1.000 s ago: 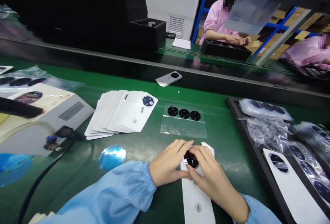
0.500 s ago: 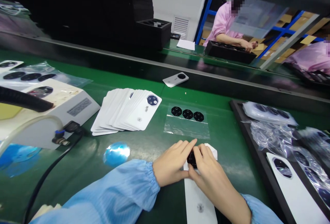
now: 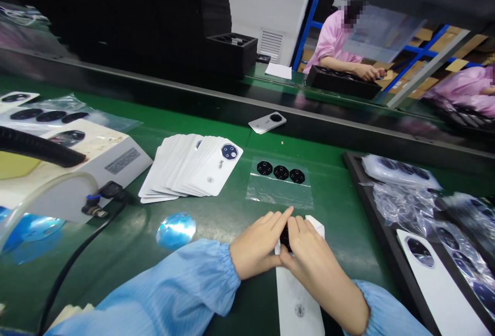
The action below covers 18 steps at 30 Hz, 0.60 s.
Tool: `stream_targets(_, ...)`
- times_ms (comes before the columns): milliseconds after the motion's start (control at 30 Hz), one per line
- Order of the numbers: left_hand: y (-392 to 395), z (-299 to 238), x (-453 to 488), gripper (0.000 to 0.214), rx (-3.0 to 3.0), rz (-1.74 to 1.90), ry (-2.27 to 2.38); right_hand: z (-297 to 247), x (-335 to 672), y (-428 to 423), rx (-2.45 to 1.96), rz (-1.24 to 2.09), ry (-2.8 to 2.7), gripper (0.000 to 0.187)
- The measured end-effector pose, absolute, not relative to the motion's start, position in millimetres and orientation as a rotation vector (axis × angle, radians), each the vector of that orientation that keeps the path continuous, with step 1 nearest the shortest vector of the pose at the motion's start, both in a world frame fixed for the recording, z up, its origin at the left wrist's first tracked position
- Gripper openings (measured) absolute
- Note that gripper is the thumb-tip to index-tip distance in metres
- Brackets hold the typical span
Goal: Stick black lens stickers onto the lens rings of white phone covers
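Note:
My left hand [image 3: 258, 245] and my right hand [image 3: 314, 256] meet over the upper part of a white phone back panel [image 3: 294, 294] lying on the green bench. Between them shows part of a round black camera lens cover [image 3: 285, 239], pressed from both sides by my fingers. My thumbs meet just below it, and my fingertips partly hide it. Beyond my hands lies a clear plastic strip [image 3: 279, 194] with three black lens covers [image 3: 281, 172] in a row. A round blue film [image 3: 176, 230] rests left of my left hand.
To the left, white panels [image 3: 193, 168] lie fanned beside a white box-shaped device [image 3: 116, 165] with a black cable [image 3: 69, 269]. One phone panel [image 3: 267, 122] lies near the back ledge. On the right, a dark tray [image 3: 371, 212] holds bagged parts and a panel. A co-worker in pink [image 3: 332, 42] works beyond.
My right hand has shifted slightly left over the lens cover, hiding more of it. My left hand stays nearly still. The view has tilted a little.

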State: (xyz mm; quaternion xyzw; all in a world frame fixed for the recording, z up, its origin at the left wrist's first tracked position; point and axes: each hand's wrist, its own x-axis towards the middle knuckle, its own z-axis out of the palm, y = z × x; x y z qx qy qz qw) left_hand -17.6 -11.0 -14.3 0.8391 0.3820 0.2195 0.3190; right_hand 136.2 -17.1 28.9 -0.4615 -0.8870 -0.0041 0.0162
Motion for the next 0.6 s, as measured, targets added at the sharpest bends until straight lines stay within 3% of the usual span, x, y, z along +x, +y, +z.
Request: stream_targets(600, -11.7, -9.0, -18.2, 0.109, 2.134, 0.640, 0.963, 27.9, 129.1, -19.7, -1.523, -0.057, -2.817, 0.022)
